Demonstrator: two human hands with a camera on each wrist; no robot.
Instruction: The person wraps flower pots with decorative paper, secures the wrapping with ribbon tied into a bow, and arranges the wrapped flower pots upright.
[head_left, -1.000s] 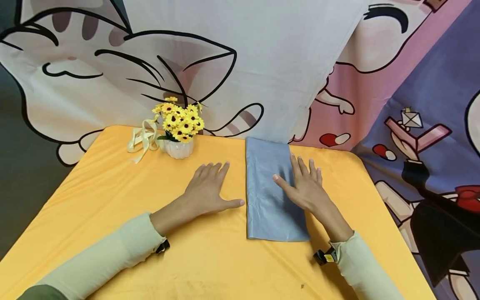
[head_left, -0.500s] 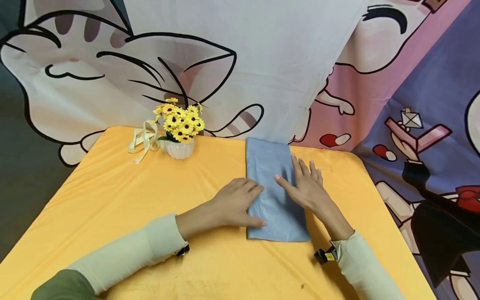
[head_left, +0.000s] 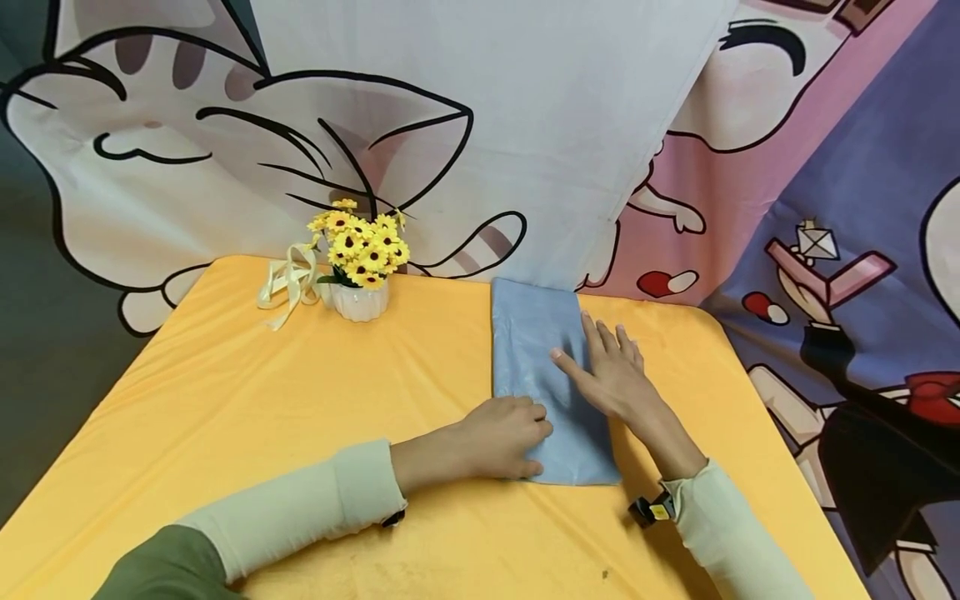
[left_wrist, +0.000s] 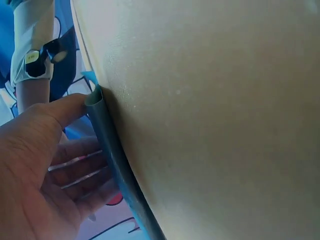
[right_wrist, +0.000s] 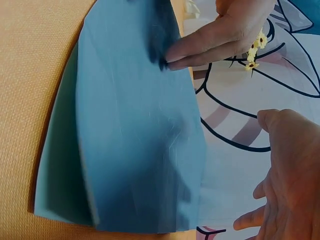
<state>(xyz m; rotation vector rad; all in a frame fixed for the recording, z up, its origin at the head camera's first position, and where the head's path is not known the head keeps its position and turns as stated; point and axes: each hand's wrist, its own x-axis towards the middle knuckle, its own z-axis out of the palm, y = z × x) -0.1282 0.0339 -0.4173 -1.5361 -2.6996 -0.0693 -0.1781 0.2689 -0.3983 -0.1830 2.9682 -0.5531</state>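
A creased blue folded sheet (head_left: 525,333) lies lengthwise on the yellow tablecloth; its material is unclear. Over its near left part, my left hand (head_left: 506,437) has its fingers bent and their tips down on it. In the left wrist view, that hand's thumb touches the near end of the rounded fold (left_wrist: 120,160), with the other fingers spread apart from the thumb. My right hand (head_left: 615,379) hovers at the sheet's right side with fingers spread, holding nothing. A second layer (right_wrist: 62,165) shows beneath the top one in the right wrist view.
At the back left, a white pot (head_left: 360,302) bears yellow flowers (head_left: 363,246), with a loose cream ribbon (head_left: 288,279) beside it. Cartoon-printed hangings (head_left: 562,125) stand behind and to the right of the table.
My left hand has moved right and nearer, from beside the sheet onto its near left part, its spread fingers now bent. The right hand has hardly moved.
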